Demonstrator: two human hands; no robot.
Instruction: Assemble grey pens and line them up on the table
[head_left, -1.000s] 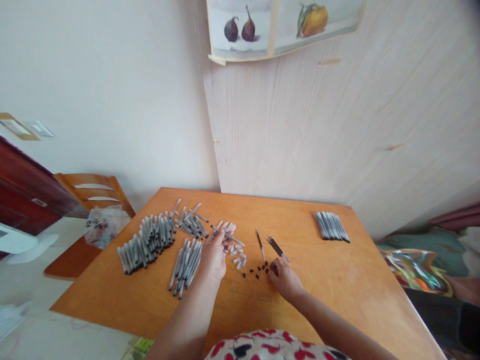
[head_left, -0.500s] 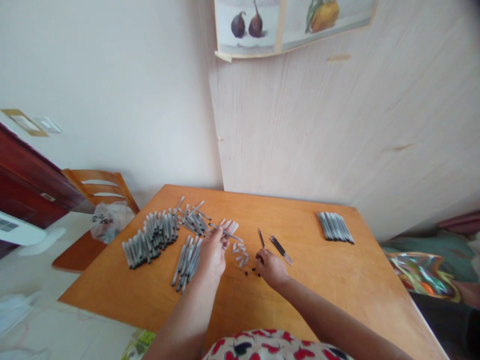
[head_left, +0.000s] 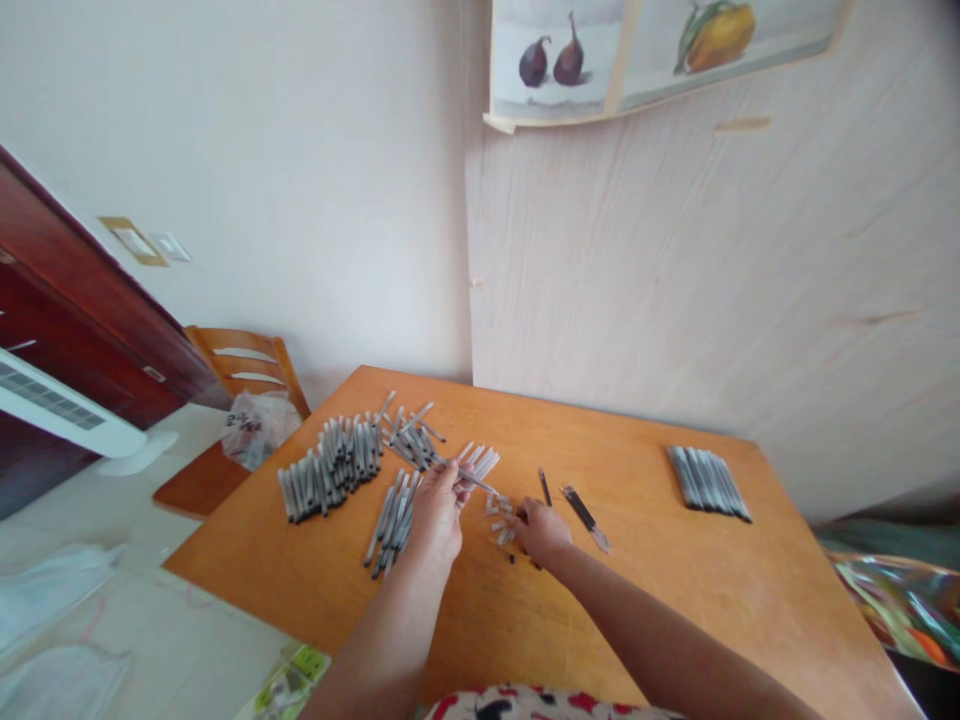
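On the orange wooden table [head_left: 675, 590] my left hand [head_left: 439, 515] is closed round a thin grey pen barrel [head_left: 469, 480] that points up and right. My right hand [head_left: 541, 530] lies knuckles up over small grey caps [head_left: 499, 510] and tiny black pieces [head_left: 512, 558]; its fingers are curled on something I cannot make out. Just right of that hand lie two dark pen refills [head_left: 585, 515]. Left of my left hand are piles of grey pen barrels [head_left: 330, 465] and a smaller row [head_left: 394, 510].
A neat bundle of grey pens [head_left: 709, 480] lies at the table's far right. A wooden chair [head_left: 240, 400] with a plastic bag [head_left: 255, 430] stands at the left. A wood-panel wall rises behind the table. A colourful bag [head_left: 900, 600] lies at the right.
My right hand has slid left from the black pieces to the small grey caps. The left hand keeps hold of the barrel. The camera has turned left.
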